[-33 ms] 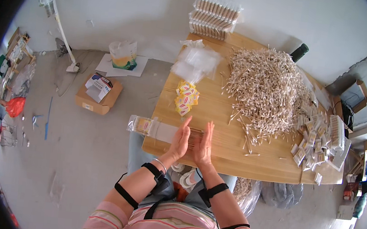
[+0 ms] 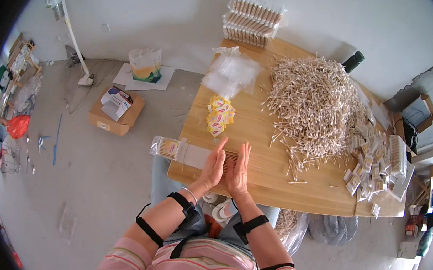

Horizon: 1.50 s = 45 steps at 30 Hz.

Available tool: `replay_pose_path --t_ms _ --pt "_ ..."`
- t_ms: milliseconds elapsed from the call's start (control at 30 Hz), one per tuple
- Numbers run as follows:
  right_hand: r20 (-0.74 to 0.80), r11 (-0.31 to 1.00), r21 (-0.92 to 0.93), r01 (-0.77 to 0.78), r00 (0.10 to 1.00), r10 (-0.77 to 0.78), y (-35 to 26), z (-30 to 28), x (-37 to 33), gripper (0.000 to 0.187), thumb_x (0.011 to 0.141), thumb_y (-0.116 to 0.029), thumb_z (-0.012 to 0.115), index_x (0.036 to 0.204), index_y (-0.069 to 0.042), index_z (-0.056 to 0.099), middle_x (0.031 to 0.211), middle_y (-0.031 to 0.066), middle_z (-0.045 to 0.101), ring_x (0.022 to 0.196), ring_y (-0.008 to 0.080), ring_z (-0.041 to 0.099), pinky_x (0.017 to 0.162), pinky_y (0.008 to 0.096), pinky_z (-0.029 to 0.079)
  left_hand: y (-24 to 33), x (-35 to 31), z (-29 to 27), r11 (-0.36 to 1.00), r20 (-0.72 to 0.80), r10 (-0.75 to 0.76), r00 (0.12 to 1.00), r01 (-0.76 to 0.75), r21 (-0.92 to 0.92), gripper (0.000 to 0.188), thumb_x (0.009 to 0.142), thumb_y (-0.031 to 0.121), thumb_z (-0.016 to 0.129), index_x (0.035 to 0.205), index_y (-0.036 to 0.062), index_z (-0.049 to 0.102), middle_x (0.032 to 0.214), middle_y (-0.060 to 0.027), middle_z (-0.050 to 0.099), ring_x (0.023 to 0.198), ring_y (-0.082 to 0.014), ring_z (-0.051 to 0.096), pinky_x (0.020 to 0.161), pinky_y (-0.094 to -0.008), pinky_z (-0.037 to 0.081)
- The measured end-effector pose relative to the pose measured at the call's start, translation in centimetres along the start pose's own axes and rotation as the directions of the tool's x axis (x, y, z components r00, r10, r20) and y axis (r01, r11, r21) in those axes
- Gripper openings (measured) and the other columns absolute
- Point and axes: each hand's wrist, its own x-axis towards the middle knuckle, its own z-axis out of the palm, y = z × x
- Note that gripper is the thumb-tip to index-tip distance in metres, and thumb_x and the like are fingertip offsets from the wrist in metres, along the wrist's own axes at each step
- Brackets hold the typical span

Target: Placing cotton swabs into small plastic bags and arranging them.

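Note:
A row of cotton swabs lies near the table's front edge, between my two upright palms. My left hand stands at the row's left side with its fingers stretched out. My right hand faces it from the right, fingers straight and its palm against or very near the swab ends. Left of my left hand, a clear plastic sleeve or white strip lies flat. At its outer end is a clear pack of swabs with a yellow label. Yellow printed cards are fanned out beyond my hands.
A big heap of loose swabs covers the table's right half. Small packs pile up at the right end. Clear bags lie behind the cards, near stacked swab packs. A cardboard box stands on the floor at left.
My right hand has shifted slightly left, narrowing the gap between my palms. My left hand stays almost where it was.

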Motion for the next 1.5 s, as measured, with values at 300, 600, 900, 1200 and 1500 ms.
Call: replay_pose_path --t_ms 300,600,900,1200,1500 --pt "0.234 0.879 -0.471 0.073 0.971 0.045 -0.5 -0.3 -0.5 0.069 0.089 -0.021 0.053 0.144 0.008 0.023 0.153 0.0284 0.019 0.144 0.0441 0.014 0.118 0.0502 0.013 0.2 0.4 -0.6 0.999 -0.004 0.010 1.000 -0.010 0.036 0.073 0.101 0.055 0.030 0.142 -0.0040 0.037 0.145 -0.0193 0.043 0.138 -0.0276 0.035 0.114 -0.0356 0.025" --pt "0.130 0.938 -0.326 0.118 0.988 -0.079 -1.7 -1.9 1.9 0.034 0.083 -0.016 0.065 0.116 -0.005 0.062 0.131 0.0166 0.051 0.127 0.0372 0.041 0.105 0.0499 0.032 1.6 -0.2 -4.4 0.895 -0.088 0.230 0.969 -0.175 0.411 0.042 0.100 0.022 0.047 0.133 -0.0035 0.045 0.120 -0.0233 0.059 0.113 -0.0372 0.056 0.098 -0.0411 0.041" --pt "0.068 0.966 -0.259 0.015 0.998 0.003 -0.6 0.1 3.8 0.012 0.080 -0.016 0.069 0.087 -0.007 0.069 0.090 0.0093 0.064 0.097 0.0317 0.053 0.086 0.0444 0.042 1.8 -1.1 -3.9 0.741 0.156 0.269 0.950 -0.308 0.597 0.059 0.082 0.022 0.067 0.132 0.0007 0.044 0.133 -0.0221 0.048 0.123 -0.0416 0.045 0.103 -0.0456 0.039" --pt "0.149 0.885 0.281 -0.370 0.928 0.340 1.5 -3.3 5.1 0.014 0.090 -0.011 0.064 0.090 0.003 0.065 0.078 0.0087 0.069 0.070 0.0135 0.063 0.064 0.0279 0.050 1.1 -0.9 -3.9 0.629 0.248 0.256 0.934 -0.356 0.691 0.063 0.082 0.031 0.066 0.132 -0.0003 0.043 0.132 -0.0205 0.048 0.123 -0.0377 0.045 0.106 -0.0444 0.037" --pt "0.259 0.949 0.161 -0.273 0.939 0.226 -0.9 -4.3 6.2 0.014 0.089 -0.010 0.066 0.091 0.004 0.065 0.077 0.0057 0.068 0.069 0.0102 0.061 0.065 0.0245 0.050 1.7 -1.0 -3.7 0.635 0.225 0.260 0.939 -0.342 0.693 0.059 0.081 0.027 0.065 0.130 -0.0009 0.044 0.130 -0.0195 0.049 0.122 -0.0360 0.046 0.106 -0.0440 0.037"
